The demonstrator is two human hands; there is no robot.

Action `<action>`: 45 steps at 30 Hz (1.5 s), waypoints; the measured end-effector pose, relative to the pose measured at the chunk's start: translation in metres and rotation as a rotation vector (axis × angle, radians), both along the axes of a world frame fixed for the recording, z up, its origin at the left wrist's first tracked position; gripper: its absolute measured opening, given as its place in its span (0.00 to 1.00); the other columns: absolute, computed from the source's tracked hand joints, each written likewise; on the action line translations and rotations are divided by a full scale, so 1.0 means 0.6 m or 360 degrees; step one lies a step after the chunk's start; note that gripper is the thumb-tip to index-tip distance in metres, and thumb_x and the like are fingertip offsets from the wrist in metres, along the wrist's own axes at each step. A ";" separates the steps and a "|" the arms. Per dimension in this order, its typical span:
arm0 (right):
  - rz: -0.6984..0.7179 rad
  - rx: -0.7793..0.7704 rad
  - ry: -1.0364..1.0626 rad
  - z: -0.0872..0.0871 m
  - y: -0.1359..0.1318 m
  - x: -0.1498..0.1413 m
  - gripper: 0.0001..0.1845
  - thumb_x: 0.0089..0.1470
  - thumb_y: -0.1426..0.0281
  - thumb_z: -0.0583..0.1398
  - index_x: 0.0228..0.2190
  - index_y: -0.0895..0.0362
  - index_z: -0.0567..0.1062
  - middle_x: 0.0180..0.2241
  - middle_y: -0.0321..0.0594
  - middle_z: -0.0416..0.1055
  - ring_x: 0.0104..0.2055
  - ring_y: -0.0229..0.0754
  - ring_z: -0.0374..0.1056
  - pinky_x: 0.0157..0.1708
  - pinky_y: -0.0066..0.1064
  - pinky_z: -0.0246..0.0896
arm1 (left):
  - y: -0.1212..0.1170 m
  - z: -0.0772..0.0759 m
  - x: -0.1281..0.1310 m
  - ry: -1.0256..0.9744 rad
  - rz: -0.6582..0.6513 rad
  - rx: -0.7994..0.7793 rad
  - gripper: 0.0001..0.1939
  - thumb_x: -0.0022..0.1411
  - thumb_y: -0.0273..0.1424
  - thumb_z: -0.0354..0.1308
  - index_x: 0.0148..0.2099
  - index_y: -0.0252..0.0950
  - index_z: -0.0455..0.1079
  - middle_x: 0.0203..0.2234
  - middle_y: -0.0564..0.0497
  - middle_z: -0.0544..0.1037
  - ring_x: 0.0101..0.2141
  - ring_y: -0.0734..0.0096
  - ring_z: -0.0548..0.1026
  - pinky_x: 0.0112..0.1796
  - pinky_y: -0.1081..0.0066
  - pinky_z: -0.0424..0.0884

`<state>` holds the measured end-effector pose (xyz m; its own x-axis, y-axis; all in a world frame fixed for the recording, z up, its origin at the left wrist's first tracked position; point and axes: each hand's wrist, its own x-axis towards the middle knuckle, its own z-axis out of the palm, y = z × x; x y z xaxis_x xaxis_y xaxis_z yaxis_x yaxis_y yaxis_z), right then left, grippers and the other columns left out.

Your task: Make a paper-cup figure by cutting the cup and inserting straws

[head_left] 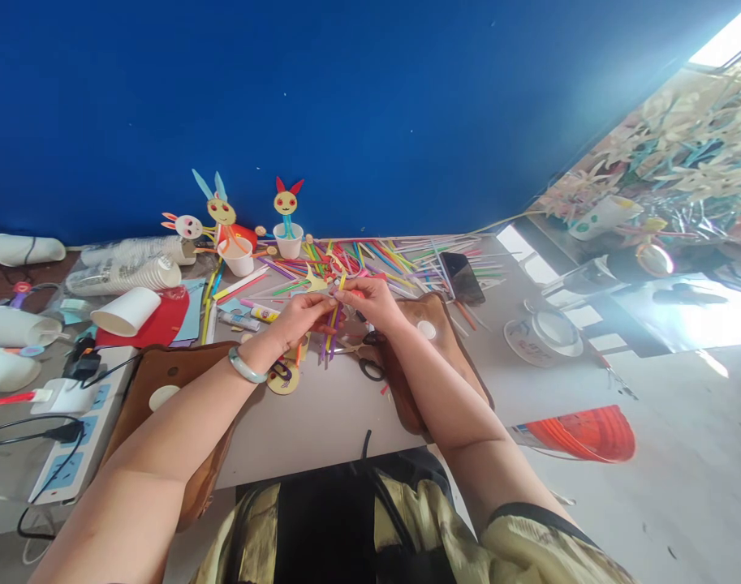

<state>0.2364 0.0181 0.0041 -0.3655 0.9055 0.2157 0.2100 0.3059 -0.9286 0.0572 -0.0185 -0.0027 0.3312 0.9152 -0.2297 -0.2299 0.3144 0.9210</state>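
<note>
My left hand [306,315] and my right hand [373,302] meet over the table, their fingertips pinched around a small bundle of thin yellow and purple straw-like sticks [332,334]. The lower ends of the sticks hang beneath my fingers. A pale yellow spiky paper cutout [316,280] shows just beyond my left fingertips. Below the hands lie black-handled scissors [371,369], partly hidden by my right hand, and a round yellow paper face [283,380]. A yellow glue stick [264,314] rests by my left hand.
Several colourful sticks [407,259] cover the back of the table. Rabbit figures stand in paper cups [288,241] against the blue wall [346,105]. A phone [463,277] lies at right, brown pads [178,369] under my forearms. Left are a power strip [81,438] and stacked cups [127,274].
</note>
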 end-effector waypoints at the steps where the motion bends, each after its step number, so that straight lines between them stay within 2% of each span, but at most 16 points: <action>1: -0.0004 0.0012 0.0006 0.000 0.000 0.000 0.21 0.48 0.50 0.67 0.26 0.57 0.80 0.26 0.36 0.76 0.30 0.39 0.69 0.35 0.31 0.64 | 0.000 0.000 0.000 0.0000 0.0001 0.0001 0.20 0.49 0.43 0.72 0.35 0.31 0.77 0.29 0.47 0.81 0.31 0.66 0.80 0.30 0.70 0.77; 6: 0.0009 0.0007 -0.0024 -0.004 0.002 0.001 0.24 0.50 0.47 0.65 0.29 0.56 0.82 0.29 0.38 0.78 0.33 0.42 0.72 0.37 0.32 0.66 | 0.002 -0.003 -0.002 -0.0033 0.0031 0.0012 0.20 0.47 0.44 0.73 0.35 0.32 0.77 0.27 0.49 0.80 0.26 0.70 0.77 0.26 0.72 0.75; 9: 0.0010 -0.0037 0.0044 -0.008 0.004 0.000 0.26 0.52 0.46 0.63 0.38 0.56 0.82 0.38 0.40 0.80 0.41 0.45 0.74 0.44 0.34 0.68 | 0.004 -0.006 -0.005 -0.0060 0.0022 0.0000 0.20 0.48 0.45 0.73 0.34 0.32 0.77 0.27 0.49 0.81 0.26 0.71 0.77 0.26 0.74 0.74; 11: 0.0011 -0.0083 0.0142 -0.011 0.004 -0.001 0.30 0.51 0.46 0.64 0.46 0.55 0.80 0.45 0.42 0.80 0.47 0.47 0.74 0.49 0.36 0.68 | 0.006 -0.007 -0.007 -0.0081 0.0031 -0.0022 0.20 0.48 0.44 0.73 0.33 0.32 0.77 0.26 0.49 0.80 0.26 0.71 0.77 0.26 0.74 0.74; 13: 0.0002 -0.0118 0.0218 -0.014 0.005 -0.001 0.33 0.50 0.46 0.66 0.50 0.54 0.78 0.48 0.43 0.79 0.50 0.48 0.74 0.51 0.37 0.68 | 0.007 -0.006 -0.008 -0.0114 0.0044 -0.0040 0.20 0.47 0.44 0.74 0.33 0.32 0.77 0.26 0.49 0.80 0.27 0.71 0.78 0.26 0.75 0.74; 20: -0.0040 -0.0079 0.0237 -0.019 0.008 0.005 0.23 0.51 0.53 0.67 0.43 0.55 0.80 0.44 0.43 0.80 0.45 0.45 0.75 0.49 0.36 0.68 | 0.010 -0.006 -0.012 -0.0164 0.0042 -0.0075 0.19 0.48 0.42 0.74 0.33 0.32 0.77 0.26 0.49 0.80 0.27 0.71 0.79 0.26 0.76 0.74; 25: 0.0214 -0.0140 0.0185 -0.015 0.009 0.008 0.18 0.53 0.56 0.66 0.39 0.55 0.83 0.39 0.39 0.81 0.40 0.44 0.75 0.44 0.34 0.69 | 0.013 -0.010 -0.013 -0.0171 -0.0051 -0.0077 0.21 0.48 0.43 0.74 0.36 0.31 0.77 0.29 0.47 0.81 0.28 0.72 0.79 0.26 0.77 0.73; 27: 0.0238 -0.0134 0.0159 -0.015 0.008 0.006 0.17 0.53 0.55 0.66 0.36 0.55 0.83 0.36 0.39 0.81 0.37 0.43 0.74 0.40 0.33 0.69 | 0.013 -0.011 -0.013 -0.0166 -0.0071 -0.0065 0.20 0.49 0.42 0.74 0.36 0.31 0.77 0.29 0.47 0.81 0.28 0.73 0.78 0.26 0.77 0.73; 30: 0.0164 -0.0156 0.0167 -0.016 0.005 0.001 0.17 0.51 0.55 0.67 0.34 0.55 0.84 0.37 0.39 0.81 0.36 0.44 0.75 0.39 0.34 0.69 | 0.010 -0.012 -0.012 -0.0122 -0.0054 -0.0077 0.18 0.49 0.41 0.74 0.35 0.31 0.77 0.28 0.49 0.80 0.27 0.72 0.78 0.26 0.75 0.73; 36: 0.0040 -0.0150 0.0166 -0.016 -0.002 -0.008 0.11 0.50 0.60 0.68 0.26 0.55 0.82 0.38 0.40 0.82 0.43 0.47 0.76 0.48 0.37 0.68 | 0.006 -0.009 -0.009 0.0008 -0.0003 -0.0077 0.20 0.47 0.41 0.74 0.35 0.31 0.77 0.30 0.47 0.80 0.29 0.69 0.78 0.26 0.73 0.74; 40: -0.0124 -0.0083 0.0108 -0.015 -0.008 -0.018 0.10 0.50 0.62 0.66 0.24 0.55 0.80 0.35 0.40 0.81 0.41 0.47 0.76 0.46 0.38 0.69 | 0.007 -0.008 -0.008 0.0133 0.0028 0.0006 0.21 0.47 0.44 0.72 0.35 0.32 0.77 0.29 0.48 0.79 0.30 0.69 0.77 0.27 0.71 0.74; 42: -0.0209 -0.0054 0.0135 -0.017 -0.012 -0.025 0.11 0.50 0.63 0.65 0.22 0.55 0.79 0.33 0.40 0.81 0.42 0.47 0.77 0.45 0.37 0.69 | 0.008 -0.010 -0.007 0.0256 0.0023 0.0109 0.20 0.50 0.45 0.70 0.35 0.32 0.77 0.28 0.49 0.79 0.29 0.69 0.76 0.26 0.71 0.73; 45: -0.0350 -0.0028 0.0224 -0.024 -0.016 -0.036 0.11 0.50 0.63 0.64 0.21 0.55 0.77 0.30 0.39 0.80 0.41 0.47 0.77 0.45 0.37 0.68 | 0.008 -0.016 -0.003 0.0587 0.0046 0.0453 0.19 0.57 0.45 0.64 0.36 0.32 0.77 0.27 0.48 0.79 0.27 0.69 0.74 0.26 0.72 0.70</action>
